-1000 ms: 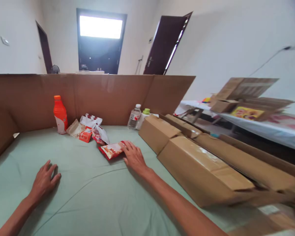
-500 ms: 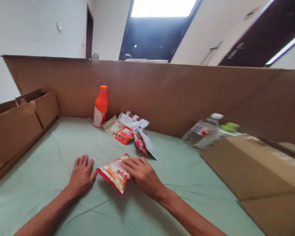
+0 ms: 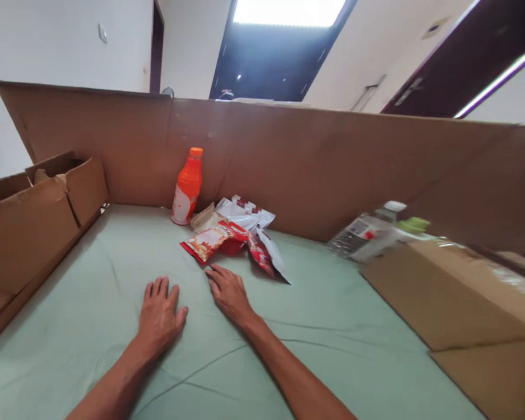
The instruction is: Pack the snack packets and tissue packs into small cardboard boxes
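My left hand (image 3: 161, 315) lies on the green cloth with its fingers apart, holding nothing. My right hand (image 3: 230, 291) is just in front of a red and white snack packet (image 3: 210, 240), fingers stretched out and nothing held. That packet rests against a small heap beside the orange bottle (image 3: 188, 186). In the heap are a beige packet (image 3: 206, 219), white packets (image 3: 240, 214) and a red packet (image 3: 260, 252) with a white one leaning next to it.
Open cardboard boxes (image 3: 30, 227) line the left side. At right, a clear bottle (image 3: 367, 230) leans near a green-capped item (image 3: 413, 226) and a cardboard box (image 3: 441, 291). A cardboard wall (image 3: 315, 169) runs along the back.
The red and white packet has moved away from me onto the heap, and my right hand has let go of it. The view has shifted slightly.
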Demonstrator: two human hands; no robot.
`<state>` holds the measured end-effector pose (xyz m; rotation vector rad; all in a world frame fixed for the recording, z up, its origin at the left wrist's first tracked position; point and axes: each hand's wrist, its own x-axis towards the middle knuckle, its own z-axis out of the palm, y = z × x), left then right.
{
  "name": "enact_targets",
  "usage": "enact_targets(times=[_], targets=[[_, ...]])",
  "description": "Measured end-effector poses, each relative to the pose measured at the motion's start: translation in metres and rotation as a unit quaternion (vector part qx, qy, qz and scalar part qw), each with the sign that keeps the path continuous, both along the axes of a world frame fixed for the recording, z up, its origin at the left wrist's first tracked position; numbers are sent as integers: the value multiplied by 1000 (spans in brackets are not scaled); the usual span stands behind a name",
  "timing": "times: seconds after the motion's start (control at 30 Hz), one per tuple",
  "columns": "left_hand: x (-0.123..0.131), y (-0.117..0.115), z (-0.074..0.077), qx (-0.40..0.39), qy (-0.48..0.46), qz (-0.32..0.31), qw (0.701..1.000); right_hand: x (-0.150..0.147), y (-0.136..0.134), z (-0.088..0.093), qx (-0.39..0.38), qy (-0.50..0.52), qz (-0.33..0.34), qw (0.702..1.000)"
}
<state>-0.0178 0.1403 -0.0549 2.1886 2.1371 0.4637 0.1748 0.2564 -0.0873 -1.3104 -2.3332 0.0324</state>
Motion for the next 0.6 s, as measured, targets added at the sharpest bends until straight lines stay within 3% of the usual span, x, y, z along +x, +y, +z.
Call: enact_targets(times=[0.2, 0.3, 0.4, 0.53, 0.6], targets=[[8, -7, -5, -2, 2, 10, 1000, 16, 9, -21, -7, 45, 19, 999], [-4, -8, 14, 35, 14, 40, 998, 23, 14, -33, 0, 59, 36, 998], [-51, -11, 64, 113, 40, 105, 987, 24, 14, -38, 11, 65, 45, 997], [-155, -25, 156, 227, 86, 225, 944, 20, 12, -33, 14, 63, 45, 997], [-200, -35, 193, 246, 103, 272, 925, 16, 10, -29, 15, 62, 44, 997]])
